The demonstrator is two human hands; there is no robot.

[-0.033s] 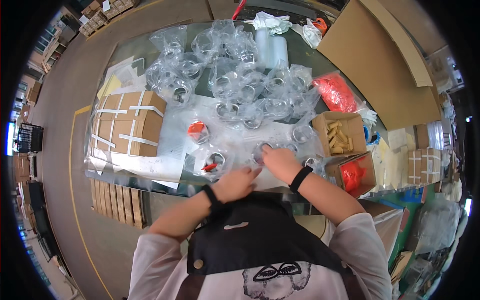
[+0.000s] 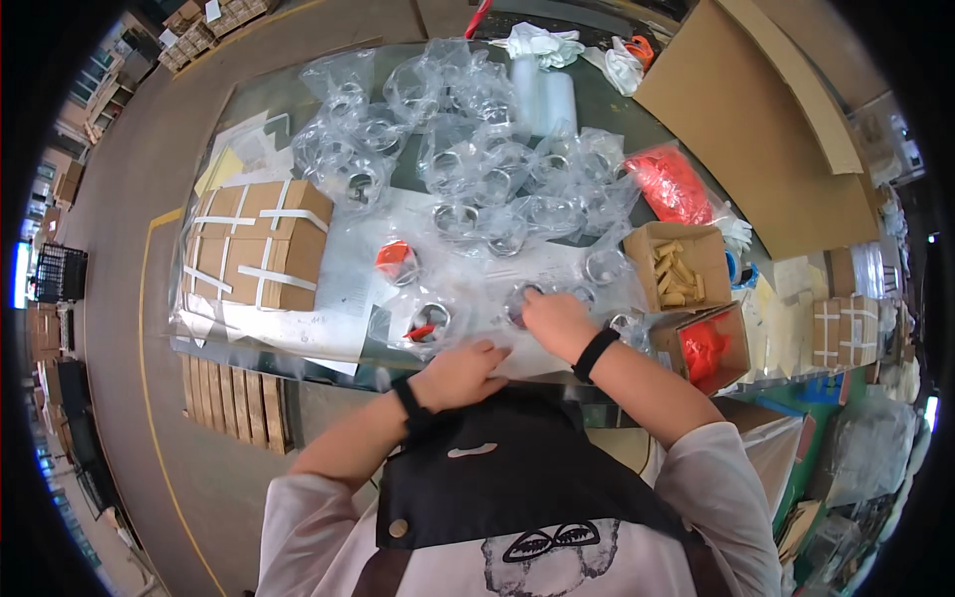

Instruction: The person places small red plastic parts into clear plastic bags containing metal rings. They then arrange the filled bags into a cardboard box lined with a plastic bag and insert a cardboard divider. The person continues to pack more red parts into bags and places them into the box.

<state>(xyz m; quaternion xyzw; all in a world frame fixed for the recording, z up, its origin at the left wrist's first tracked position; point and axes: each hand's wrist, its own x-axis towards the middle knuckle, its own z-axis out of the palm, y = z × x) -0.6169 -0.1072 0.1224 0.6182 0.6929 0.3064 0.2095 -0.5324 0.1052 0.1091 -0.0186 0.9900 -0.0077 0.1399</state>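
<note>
My right hand (image 2: 559,324) is closed at the rim of a bagged metal ring (image 2: 516,301) near the table's front edge. Its fingertips hide part of that ring. Close to the table edge, my left hand (image 2: 458,376) holds nothing, its fingers stretched out and slightly apart. Just beyond it lies another metal ring (image 2: 433,320) in a clear plastic bag, with a red piece (image 2: 421,332) inside. Farther off sits a ring with an orange-red piece (image 2: 396,261) in it. Many more bagged rings (image 2: 456,216) cover the table's far half.
At left stands a strapped cardboard box (image 2: 259,249). To the right are an open box of tan plugs (image 2: 676,274), a box with red pieces (image 2: 711,348) and a bag of red pieces (image 2: 668,184). A large cardboard sheet (image 2: 746,129) leans behind them. White gloves (image 2: 542,45) lie at the back.
My left hand has shifted slightly left and toward the table edge. My right hand stays at the same ring.
</note>
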